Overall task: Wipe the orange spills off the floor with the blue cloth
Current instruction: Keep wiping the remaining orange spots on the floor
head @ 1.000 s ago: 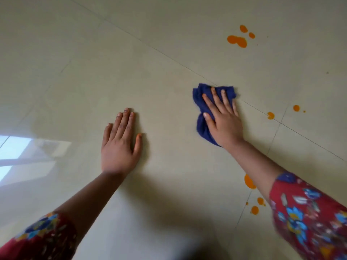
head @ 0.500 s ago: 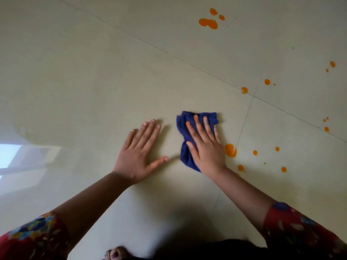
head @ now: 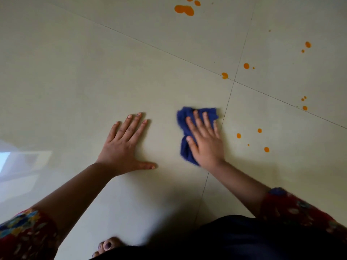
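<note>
My right hand [head: 205, 142] presses flat on the crumpled blue cloth [head: 185, 132], which lies on the pale tiled floor [head: 93, 72] just left of a grout line. My left hand [head: 124, 147] rests flat on the floor with fingers spread, holding nothing. Small orange drops [head: 238, 135] lie right of the cloth, with more [head: 266, 149] further right. A bigger orange spill [head: 185, 9] sits at the top, and single drops [head: 224, 75] lie near the tile corner.
More orange spots [head: 308, 44] dot the right side of the floor. My toes [head: 107, 246] and dark clothing [head: 244, 239] show at the bottom edge. A bright window reflection [head: 11, 162] glares on the left tiles.
My right hand slid the cloth over the large orange blob and small drop beside it; they no longer show. The view shifted, and my left thumb spread wider.
</note>
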The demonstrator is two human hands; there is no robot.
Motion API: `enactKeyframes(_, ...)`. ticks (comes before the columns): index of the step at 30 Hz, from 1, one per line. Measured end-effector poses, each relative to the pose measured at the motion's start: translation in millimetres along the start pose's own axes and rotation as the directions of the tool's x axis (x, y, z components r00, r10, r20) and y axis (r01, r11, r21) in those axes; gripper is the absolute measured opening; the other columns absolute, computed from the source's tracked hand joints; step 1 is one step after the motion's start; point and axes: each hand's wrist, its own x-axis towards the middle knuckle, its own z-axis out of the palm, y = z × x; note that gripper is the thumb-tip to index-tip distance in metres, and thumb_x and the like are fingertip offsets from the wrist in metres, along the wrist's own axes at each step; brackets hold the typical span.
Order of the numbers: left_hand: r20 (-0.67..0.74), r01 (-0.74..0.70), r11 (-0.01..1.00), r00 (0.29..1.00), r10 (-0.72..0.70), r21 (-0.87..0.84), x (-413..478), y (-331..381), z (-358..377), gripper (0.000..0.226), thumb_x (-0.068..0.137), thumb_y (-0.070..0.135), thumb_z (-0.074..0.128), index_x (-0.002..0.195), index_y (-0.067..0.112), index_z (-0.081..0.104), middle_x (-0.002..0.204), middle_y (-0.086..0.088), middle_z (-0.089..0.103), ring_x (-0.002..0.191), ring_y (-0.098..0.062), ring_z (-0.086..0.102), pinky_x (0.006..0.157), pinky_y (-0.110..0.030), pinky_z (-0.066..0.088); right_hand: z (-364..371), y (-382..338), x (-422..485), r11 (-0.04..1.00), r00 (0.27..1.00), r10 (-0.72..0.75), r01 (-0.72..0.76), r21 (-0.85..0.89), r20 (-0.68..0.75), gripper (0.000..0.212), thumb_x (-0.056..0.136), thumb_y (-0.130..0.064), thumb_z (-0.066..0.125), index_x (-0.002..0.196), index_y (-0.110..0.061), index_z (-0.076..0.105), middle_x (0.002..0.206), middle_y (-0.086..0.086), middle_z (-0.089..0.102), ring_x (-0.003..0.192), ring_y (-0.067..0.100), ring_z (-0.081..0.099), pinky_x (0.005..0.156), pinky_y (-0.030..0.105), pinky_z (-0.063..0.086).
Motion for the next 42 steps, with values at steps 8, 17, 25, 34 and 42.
enactKeyframes(8,-0.011,0.008,1.0,1.0,-0.008,0.002,0.4,1.8,-0.2,0.131,0.053,0.1,0.033,0.155,0.023,0.003,0.163,0.001,-0.004,0.15,-0.019,-0.004,0.12,-0.045,0.006,-5.6,55.6,-66.0,0.995,0.994,0.098,-0.098,0.003,0.059,0.054,0.102,-0.046,0.02,0.154,-0.03,0.017,0.161,-0.001,0.019,0.15,0.021,0.011,0.118,0.048,0.017)
enactKeyframes(17,-0.001,0.002,1.0,1.0,-0.002,0.003,0.7,0.6,-0.9,0.13,0.054,0.1,0.029,0.155,0.023,0.004,0.163,0.001,-0.003,0.15,-0.019,-0.004,0.119,-0.044,0.006,-0.8,-18.7,-37.3,0.946,0.94,-0.321,0.325,-0.016,0.114,0.057,0.101,-0.046,0.03,0.154,-0.028,0.021,0.162,-0.001,0.017,0.15,0.025,0.011,0.12,0.047,0.012)
enactKeyframes(25,-0.019,0.005,1.0,1.0,-0.005,-0.004,-0.3,0.9,0.4,0.131,0.053,0.099,0.035,0.155,0.023,0.004,0.163,0.0,-0.001,0.15,-0.019,-0.002,0.119,-0.044,0.006,-7.8,81.7,29.1,0.934,0.934,0.356,-0.356,-0.021,0.026,0.059,0.098,-0.05,0.018,0.153,-0.031,0.02,0.162,-0.003,0.017,0.15,0.023,0.011,0.118,0.051,0.015)
enactKeyframes(34,0.0,-0.005,1.0,1.0,0.005,0.012,-0.2,-0.4,0.4,0.13,0.056,0.098,0.037,0.155,0.021,0.004,0.163,0.0,-0.003,0.15,-0.02,-0.004,0.12,-0.045,0.007,-0.5,-38.9,-10.8,0.862,0.857,-0.507,0.505,0.043,0.094,0.057,0.1,-0.047,0.034,0.153,-0.032,0.02,0.161,-0.004,0.02,0.15,0.023,0.01,0.121,0.046,0.008)
enactKeyframes(42,0.011,0.007,1.0,1.0,-0.007,0.004,0.4,1.6,-2.0,0.133,0.053,0.1,0.035,0.155,0.022,0.002,0.163,0.002,-0.005,0.15,-0.019,-0.005,0.12,-0.044,0.004,2.9,53.7,52.3,0.966,0.965,0.26,-0.26,0.008,-0.038,0.054,0.1,-0.047,0.025,0.151,-0.03,0.029,0.16,-0.005,0.024,0.148,0.021,0.019,0.119,0.046,0.014)
